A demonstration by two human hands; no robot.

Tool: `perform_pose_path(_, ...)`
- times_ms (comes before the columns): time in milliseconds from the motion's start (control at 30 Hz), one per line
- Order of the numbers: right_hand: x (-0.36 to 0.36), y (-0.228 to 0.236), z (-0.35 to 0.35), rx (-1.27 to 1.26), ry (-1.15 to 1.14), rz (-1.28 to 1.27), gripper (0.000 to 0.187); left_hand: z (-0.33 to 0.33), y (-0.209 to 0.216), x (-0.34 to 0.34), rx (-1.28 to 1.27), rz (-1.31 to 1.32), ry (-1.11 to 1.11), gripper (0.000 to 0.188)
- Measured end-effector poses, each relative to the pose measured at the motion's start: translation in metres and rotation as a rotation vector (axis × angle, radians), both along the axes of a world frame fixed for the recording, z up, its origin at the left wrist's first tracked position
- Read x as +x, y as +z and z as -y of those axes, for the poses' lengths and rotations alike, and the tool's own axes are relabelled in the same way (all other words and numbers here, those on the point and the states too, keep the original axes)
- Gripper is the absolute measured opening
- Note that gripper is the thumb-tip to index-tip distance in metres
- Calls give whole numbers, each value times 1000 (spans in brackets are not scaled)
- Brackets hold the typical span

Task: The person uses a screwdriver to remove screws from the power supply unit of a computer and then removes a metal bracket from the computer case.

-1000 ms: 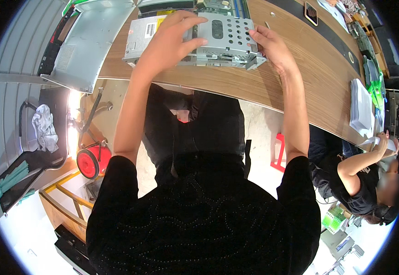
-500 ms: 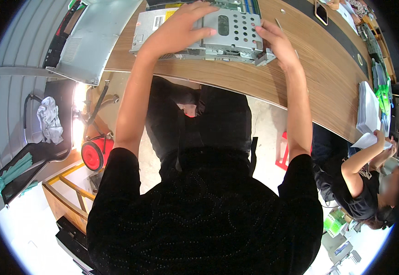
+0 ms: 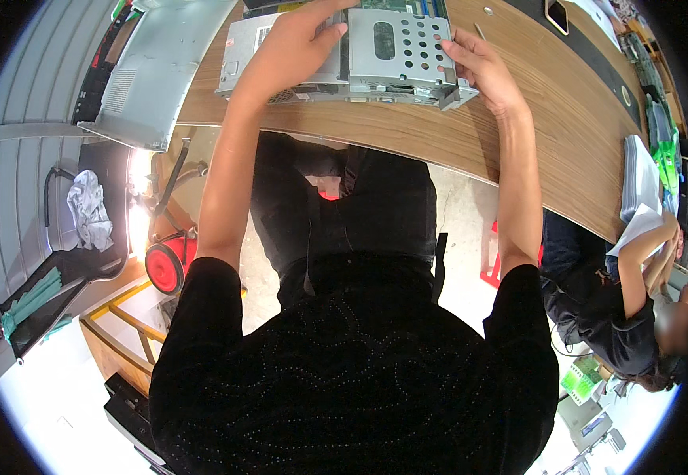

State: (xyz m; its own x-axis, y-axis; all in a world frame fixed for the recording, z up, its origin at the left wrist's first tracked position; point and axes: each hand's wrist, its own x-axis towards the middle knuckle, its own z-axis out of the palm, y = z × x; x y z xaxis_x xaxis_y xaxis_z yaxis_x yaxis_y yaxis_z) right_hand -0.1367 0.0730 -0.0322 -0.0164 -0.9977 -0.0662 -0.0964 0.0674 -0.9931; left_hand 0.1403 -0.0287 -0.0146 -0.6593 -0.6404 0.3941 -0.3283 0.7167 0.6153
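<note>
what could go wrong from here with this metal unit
The bare right hand is at the right end of the perforated metal cage; its sheet-metal edges might nick fingers if the grip slips.

The unit sits close to the near edge of the table, so a hard pull toward the body could tip or slide it off.

The grey panel on the left appears to jut past that edge, and a bump might knock it down.
</note>
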Motion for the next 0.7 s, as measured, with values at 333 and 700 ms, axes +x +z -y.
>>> perform_pose_path(333,3,-7,0,61,-41,50,34,-6,6,0,75,60,66,38)
perform_pose_path(700,-12,-16,2,39,64,101,33,-2,-1,-4,-190,63,-68,41)
